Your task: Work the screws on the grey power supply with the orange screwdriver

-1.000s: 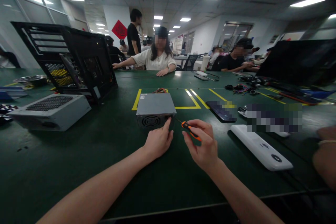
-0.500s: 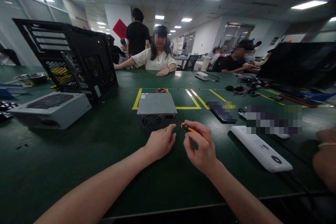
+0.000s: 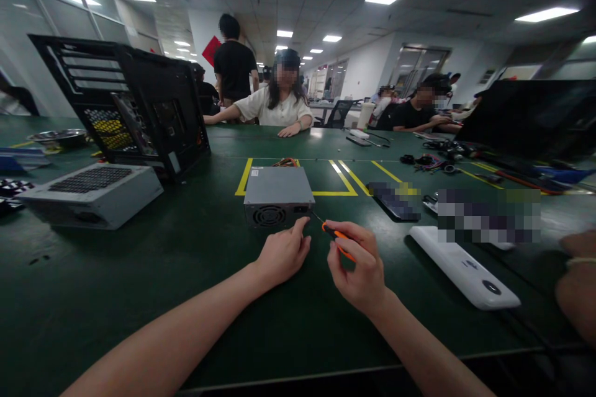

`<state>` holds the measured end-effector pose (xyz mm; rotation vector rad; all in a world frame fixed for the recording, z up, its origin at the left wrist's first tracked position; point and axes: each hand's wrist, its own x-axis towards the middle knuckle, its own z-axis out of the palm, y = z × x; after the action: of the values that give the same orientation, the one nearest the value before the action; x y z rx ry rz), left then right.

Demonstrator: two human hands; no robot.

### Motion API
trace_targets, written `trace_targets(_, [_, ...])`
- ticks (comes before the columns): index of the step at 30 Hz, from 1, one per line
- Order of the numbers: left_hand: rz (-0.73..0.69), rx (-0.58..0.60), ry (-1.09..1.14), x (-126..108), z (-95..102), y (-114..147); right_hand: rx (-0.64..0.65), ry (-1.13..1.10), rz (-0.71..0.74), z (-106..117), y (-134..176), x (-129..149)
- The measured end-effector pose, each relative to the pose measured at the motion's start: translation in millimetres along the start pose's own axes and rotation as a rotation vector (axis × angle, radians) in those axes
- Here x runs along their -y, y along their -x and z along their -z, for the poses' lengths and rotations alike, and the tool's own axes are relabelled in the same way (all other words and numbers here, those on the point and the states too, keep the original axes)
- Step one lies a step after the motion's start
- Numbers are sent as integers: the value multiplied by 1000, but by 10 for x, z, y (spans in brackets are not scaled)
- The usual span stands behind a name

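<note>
A grey computer power supply (image 3: 279,186) sits in front of me, its fan grille and socket facing my side and a bundle of wires at its back. My right hand (image 3: 358,263) grips a screwdriver (image 3: 339,237) with an orange and black handle. The thin shaft points up and left at the front right corner of the power supply; whether the tip touches a screw is too small to tell. Just below that corner is my left hand (image 3: 285,253), its index finger stretched toward the front face and the other fingers partly curled, holding nothing visible.
Left lie a second power supply (image 3: 93,195) and a black computer case (image 3: 144,105), with a metal bowl (image 3: 60,138) behind. On the right are a white elongated device (image 3: 465,270), a dark phone-like slab (image 3: 393,201) and loose cables (image 3: 428,161). A co-worker (image 3: 282,105) sits across the green table.
My left index finger has risen slightly along the front of the power supply. My right hand and the screwdriver handle have dipped a little. A standing person in the background has shifted left.
</note>
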<state>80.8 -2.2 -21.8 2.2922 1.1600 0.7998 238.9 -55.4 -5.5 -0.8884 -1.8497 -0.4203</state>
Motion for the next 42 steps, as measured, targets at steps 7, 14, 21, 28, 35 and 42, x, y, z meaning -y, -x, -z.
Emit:
trace_targets(7, [-56, -4, -85, 17, -12, -1, 9, 25, 77, 11, 9, 6])
trace_targets(14, [-67, 0, -132, 22, -20, -8, 14, 15, 43, 23, 29, -7])
trace_targets(21, [-63, 5, -171, 23, -19, -6, -13, -6, 47, 14, 23, -9])
trace_targets(28, [-35, 33, -243, 19, -17, -11, -7, -6, 59, 4, 31, 9])
trace_targets(35, [-66, 50, -323, -11, 2, -7, 22, 33, 62, 16, 32, 12])
trace_targets(42, [-95, 54, -316, -16, 9, 0, -3, 47, 75, -6, 39, 20])
